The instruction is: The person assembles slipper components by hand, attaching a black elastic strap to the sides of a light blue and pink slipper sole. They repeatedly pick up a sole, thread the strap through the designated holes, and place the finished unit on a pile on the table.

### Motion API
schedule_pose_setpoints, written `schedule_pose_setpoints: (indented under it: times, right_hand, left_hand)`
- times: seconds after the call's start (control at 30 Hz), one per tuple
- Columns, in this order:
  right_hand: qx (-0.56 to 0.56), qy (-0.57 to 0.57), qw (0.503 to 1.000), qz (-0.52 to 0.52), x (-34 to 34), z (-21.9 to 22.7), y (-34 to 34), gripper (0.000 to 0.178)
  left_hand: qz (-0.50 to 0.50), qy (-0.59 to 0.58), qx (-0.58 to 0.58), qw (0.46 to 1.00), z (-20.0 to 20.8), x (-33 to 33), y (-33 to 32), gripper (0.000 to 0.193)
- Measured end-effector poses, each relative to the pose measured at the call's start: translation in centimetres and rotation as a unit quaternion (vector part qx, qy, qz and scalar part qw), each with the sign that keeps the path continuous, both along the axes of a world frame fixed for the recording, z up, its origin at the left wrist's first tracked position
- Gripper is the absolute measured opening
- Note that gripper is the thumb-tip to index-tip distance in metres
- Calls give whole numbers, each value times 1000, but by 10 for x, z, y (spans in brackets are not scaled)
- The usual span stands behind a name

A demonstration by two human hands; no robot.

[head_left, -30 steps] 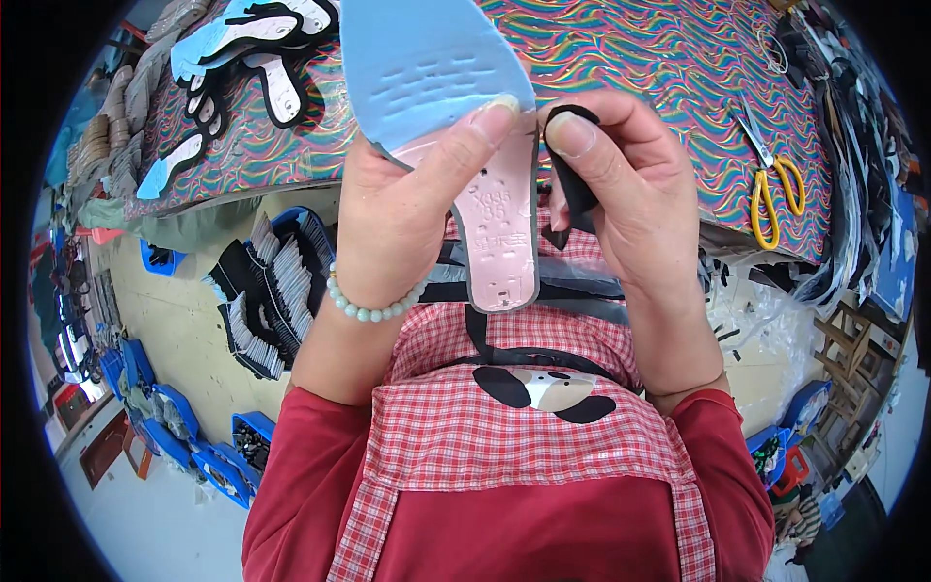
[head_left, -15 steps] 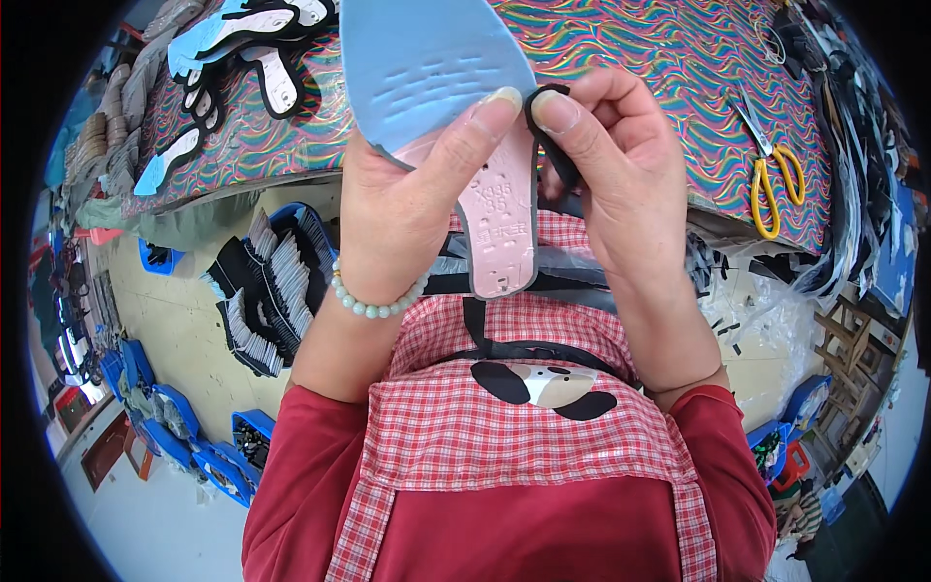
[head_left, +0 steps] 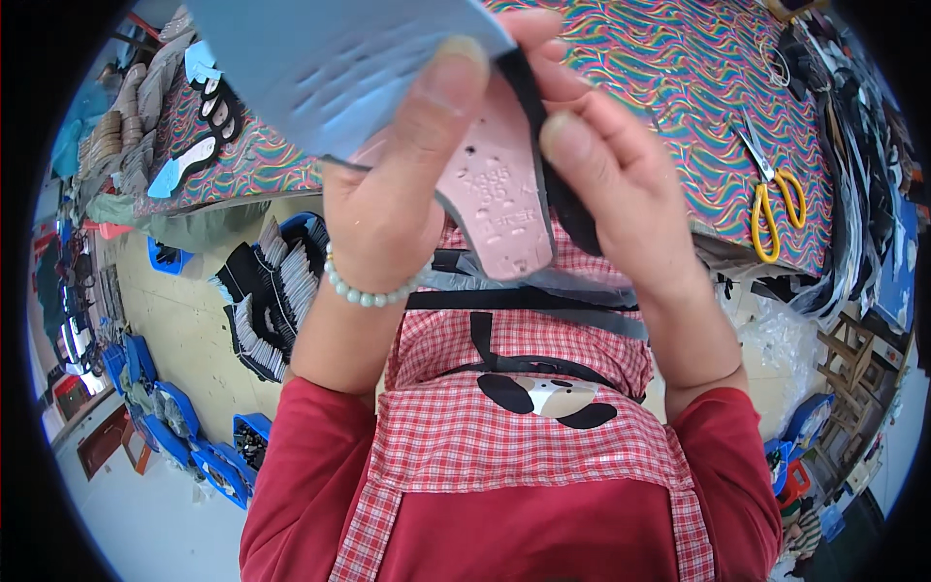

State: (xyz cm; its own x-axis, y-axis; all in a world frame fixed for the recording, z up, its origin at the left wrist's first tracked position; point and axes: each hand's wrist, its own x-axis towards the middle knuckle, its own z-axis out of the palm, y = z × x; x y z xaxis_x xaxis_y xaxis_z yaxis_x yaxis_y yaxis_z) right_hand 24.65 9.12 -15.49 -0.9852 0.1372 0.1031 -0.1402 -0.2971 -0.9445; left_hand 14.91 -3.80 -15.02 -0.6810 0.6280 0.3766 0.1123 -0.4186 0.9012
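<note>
Head: left grip [head_left: 383, 199] clamps sole [head_left: 361, 102], right grip [head_left: 630, 184] pinches black strip [head_left: 570, 204] at three o'clock; likely edging, needing alignment next.

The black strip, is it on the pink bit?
Partly: up top the black strip borders the pink piece; its lower end hangs away. Stuck? Can't tell.

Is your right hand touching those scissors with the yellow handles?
Apart. The head view shows a wide stretch of colourful tabletop between the right hand and the scissors.
</note>
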Motion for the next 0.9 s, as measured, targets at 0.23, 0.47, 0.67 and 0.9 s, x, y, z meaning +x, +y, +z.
schedule_pose_setpoints:
  times: [0.23, 0.47, 0.67, 0.9]
  right_hand:
    - [-125, -99, 985, 72, -2, -28, 9, 49]
    - [20, -110, 946, 306, 3, -6, 36, 35]
    - [-245, -89, 918, 300, 7, -19, 15, 25]
    - [198, 47, 975, -90, 27, -12, 18, 16]
  left_hand:
    - [18, 14, -134, 991, 13, 14, -10, 53]
    - [-45, 43, -56, 996, 11, 14, -30, 43]
    - [-46, 18, -48, 998, 12, 23, -32, 43]
    - [-41, 26, -4, 999, 5, 15, -29, 45]
